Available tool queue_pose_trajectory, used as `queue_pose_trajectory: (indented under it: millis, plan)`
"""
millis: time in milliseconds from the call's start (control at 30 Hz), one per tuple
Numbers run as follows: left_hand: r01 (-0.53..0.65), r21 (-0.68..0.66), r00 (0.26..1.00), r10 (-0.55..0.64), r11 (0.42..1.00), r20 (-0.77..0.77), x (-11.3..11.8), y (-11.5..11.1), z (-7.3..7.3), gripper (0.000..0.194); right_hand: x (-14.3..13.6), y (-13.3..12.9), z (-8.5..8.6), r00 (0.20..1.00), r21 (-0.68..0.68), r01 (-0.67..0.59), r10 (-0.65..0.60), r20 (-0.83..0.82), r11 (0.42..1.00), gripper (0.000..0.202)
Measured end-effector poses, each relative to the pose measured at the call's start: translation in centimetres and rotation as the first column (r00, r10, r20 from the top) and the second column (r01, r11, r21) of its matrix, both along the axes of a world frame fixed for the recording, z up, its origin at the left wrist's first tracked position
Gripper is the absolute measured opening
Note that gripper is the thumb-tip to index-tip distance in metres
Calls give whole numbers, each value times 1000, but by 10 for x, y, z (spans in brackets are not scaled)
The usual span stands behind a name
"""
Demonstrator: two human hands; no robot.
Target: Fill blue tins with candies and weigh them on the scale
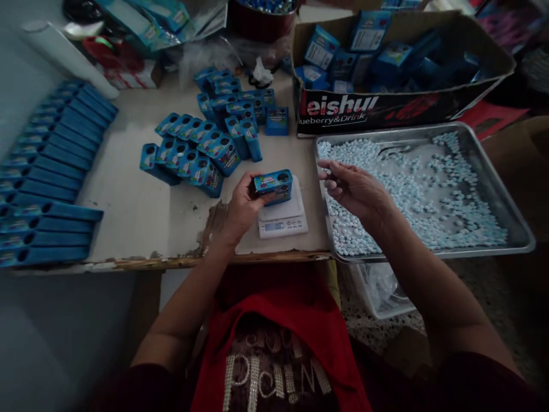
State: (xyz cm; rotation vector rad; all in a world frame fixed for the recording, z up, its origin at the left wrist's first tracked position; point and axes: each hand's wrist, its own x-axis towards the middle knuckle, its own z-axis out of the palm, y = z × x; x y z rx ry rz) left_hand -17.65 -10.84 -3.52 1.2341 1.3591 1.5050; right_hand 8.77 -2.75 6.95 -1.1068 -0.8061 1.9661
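Observation:
My left hand point(245, 205) is wrapped round a small blue box point(273, 186), tilted on its side above a white digital scale point(283, 220). Over the left edge of a metal tray point(510, 220) is my right hand point(355, 189), its thumb and fingers drawn toward each other; whatever they hold is too small to make out. Many small pale blue pieces point(355, 229) lie spread in that tray. Left of the scale, several blue boxes point(201, 146) stand upright in a cluster on the table point(132, 200).
A long row of blue boxes point(51, 166) lines the table's left side. Behind the tray, an open carton point(338, 111) holds more blue boxes. A dark red tub point(261, 20) stands at the back. Below the tray is a white container point(381, 292).

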Motion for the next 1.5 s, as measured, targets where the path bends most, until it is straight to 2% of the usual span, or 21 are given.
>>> queue_pose_trajectory:
  millis: [167,300,400,500,567,633,700,767,867,967,1067,1133,1200,1267,1333,1433,1500]
  plan:
    - [97,15,995,-98,995,14,-1,10,-14,71,-16,4,2,994,3,-47,46,100,999,19]
    - [166,28,986,-165,986,-32,-11,5,-18,90,-27,6,7,979,34,-103,95,179,994,14]
    - [117,9,990,-116,993,-83,-26,-5,-16,100,-34,8,20,943,113,-248,213,255,962,17]
    - [45,-23,990,-48,999,-130,-40,-16,-9,91,-39,13,34,880,167,-404,332,340,899,12]
    - [-6,-18,989,3,1000,-150,-46,-21,0,82,-43,17,42,842,194,-445,334,422,874,14]
    - [-49,44,981,57,998,-187,-48,-24,13,77,-45,20,48,808,235,-463,298,508,855,21]
    - [-65,152,955,106,986,-278,-47,-25,32,75,-44,22,53,785,282,-474,256,564,834,27]
    - [-42,243,898,144,969,-416,-42,-23,53,70,-39,24,57,775,315,-472,217,594,823,31]
    - [41,252,801,119,967,-587,-31,-16,81,69,-26,30,61,731,302,-510,220,645,806,33]
    - [117,183,767,28,976,-641,-18,-8,91,76,-8,36,63,694,265,-547,253,675,794,27]
    - [125,131,791,-19,983,-612,-9,-2,83,77,7,41,63,721,248,-507,248,647,826,28]
    - [100,119,815,-13,988,-579,-6,0,72,79,11,40,63,756,258,-460,222,616,850,33]
    - [92,104,813,-14,990,-581,-6,1,59,85,9,36,63,784,300,-433,191,591,850,36]
    - [91,93,804,-18,991,-594,-7,0,48,89,-1,29,60,792,366,-452,178,584,814,34]
    - [73,92,802,-4,993,-597,-9,-1,41,87,-17,22,53,779,419,-510,196,596,752,27]
    - [36,82,791,22,996,-612,-9,-3,36,82,-44,14,36,730,453,-603,224,646,657,19]
    - [35,52,768,7,998,-641,-7,0,37,80,-58,13,27,695,469,-638,196,692,611,14]
